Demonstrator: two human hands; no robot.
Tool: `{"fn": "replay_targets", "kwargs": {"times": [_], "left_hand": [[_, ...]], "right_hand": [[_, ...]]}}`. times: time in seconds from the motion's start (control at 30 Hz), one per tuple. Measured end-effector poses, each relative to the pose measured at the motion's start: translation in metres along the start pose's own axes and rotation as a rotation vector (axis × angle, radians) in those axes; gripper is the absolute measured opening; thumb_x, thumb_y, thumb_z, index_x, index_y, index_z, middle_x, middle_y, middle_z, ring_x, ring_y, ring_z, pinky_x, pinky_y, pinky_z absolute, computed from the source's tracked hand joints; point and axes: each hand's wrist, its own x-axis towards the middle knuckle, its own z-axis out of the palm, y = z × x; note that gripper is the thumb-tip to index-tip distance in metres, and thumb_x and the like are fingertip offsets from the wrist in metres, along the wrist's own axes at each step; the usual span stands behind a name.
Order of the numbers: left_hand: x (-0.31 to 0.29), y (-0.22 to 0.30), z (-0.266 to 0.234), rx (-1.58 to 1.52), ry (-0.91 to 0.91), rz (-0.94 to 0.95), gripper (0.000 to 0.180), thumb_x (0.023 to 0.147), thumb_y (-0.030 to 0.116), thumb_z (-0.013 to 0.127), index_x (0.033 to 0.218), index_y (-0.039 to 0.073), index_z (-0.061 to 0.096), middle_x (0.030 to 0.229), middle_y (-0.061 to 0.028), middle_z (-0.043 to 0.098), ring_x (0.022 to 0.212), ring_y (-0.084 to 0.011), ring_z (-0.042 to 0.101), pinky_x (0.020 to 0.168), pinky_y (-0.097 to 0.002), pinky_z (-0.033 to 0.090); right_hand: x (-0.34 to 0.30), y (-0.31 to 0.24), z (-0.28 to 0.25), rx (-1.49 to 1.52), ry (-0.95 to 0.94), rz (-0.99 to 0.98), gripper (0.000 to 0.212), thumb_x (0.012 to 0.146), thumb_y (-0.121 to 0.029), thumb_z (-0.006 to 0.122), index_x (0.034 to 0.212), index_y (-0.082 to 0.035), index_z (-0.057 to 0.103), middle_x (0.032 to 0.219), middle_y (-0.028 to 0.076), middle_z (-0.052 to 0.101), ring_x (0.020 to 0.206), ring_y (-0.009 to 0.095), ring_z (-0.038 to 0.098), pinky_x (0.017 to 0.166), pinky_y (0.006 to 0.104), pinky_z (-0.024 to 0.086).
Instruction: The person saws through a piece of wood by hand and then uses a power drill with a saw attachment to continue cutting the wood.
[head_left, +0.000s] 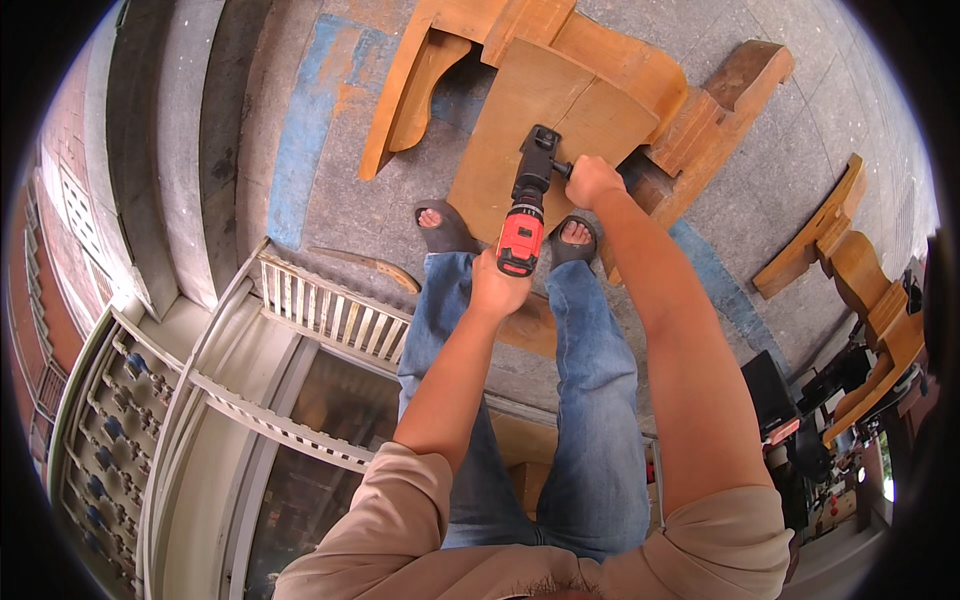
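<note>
A red and black cordless power drill [520, 240] points away from me, with a blocky black attachment [538, 155] on its front end. My left hand [497, 287] is wrapped round the rear of the drill below its red body. My right hand [594, 181] is closed on a short black side handle [563, 169] that sticks out to the right of the attachment. Beneath the tool lies a flat brown wooden board [500, 110], between and beyond my feet. The attachment's head is over this board; whether it touches cannot be made out.
Curved wooden pieces [415, 95] adjoin the board at the far side, and a notched beam [715, 140] is to its right. More shaped wood [860, 270] stands at the far right. Stone steps [180, 140] and a white railing [330, 310] are on the left. My sandalled feet [445, 228] flank the board.
</note>
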Motion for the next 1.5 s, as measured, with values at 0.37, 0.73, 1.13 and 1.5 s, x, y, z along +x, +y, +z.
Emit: {"fn": "replay_targets", "kwargs": {"times": [0.37,0.73,1.13,1.5], "left_hand": [[0.000,0.001,-0.001,0.017,-0.038,-0.019,0.019,0.079,0.010,0.069,0.095,0.002,0.065,0.086,-0.0212,0.072,0.088,-0.0434,0.072,0.080,-0.0465,0.057],[0.000,0.008,-0.005,0.033,-0.044,-0.047,0.020,0.080,0.011,0.069,0.097,0.001,0.066,0.091,-0.0232,0.073,0.092,-0.0450,0.072,0.081,-0.0473,0.057],[0.001,0.024,-0.016,-0.014,-0.075,-0.219,0.032,0.084,0.018,0.074,0.109,0.000,0.067,0.100,-0.0294,0.073,0.101,-0.0474,0.070,0.088,-0.0524,0.056],[-0.001,0.002,-0.008,-0.075,-0.071,-0.147,0.042,0.083,0.017,0.075,0.121,0.002,0.065,0.106,-0.0278,0.072,0.096,-0.0456,0.071,0.088,-0.0523,0.057]], "right_hand": [[-0.004,-0.004,-0.003,-0.016,-0.008,0.007,0.034,0.090,-0.014,0.065,0.121,-0.003,0.076,0.128,0.022,0.072,0.122,0.038,0.068,0.103,0.0448,0.055],[-0.002,-0.001,-0.001,0.003,-0.005,-0.003,0.034,0.090,-0.017,0.067,0.119,-0.001,0.074,0.127,0.025,0.070,0.122,0.041,0.067,0.104,0.0464,0.055],[-0.001,0.003,0.037,0.130,0.338,-0.080,0.031,0.084,-0.026,0.075,0.106,-0.005,0.073,0.108,0.028,0.074,0.108,0.045,0.070,0.095,0.0509,0.056],[0.020,-0.004,0.046,-0.098,0.361,0.012,0.037,0.087,-0.010,0.064,0.121,-0.006,0.075,0.113,0.028,0.074,0.111,0.045,0.070,0.096,0.0519,0.056]]}}
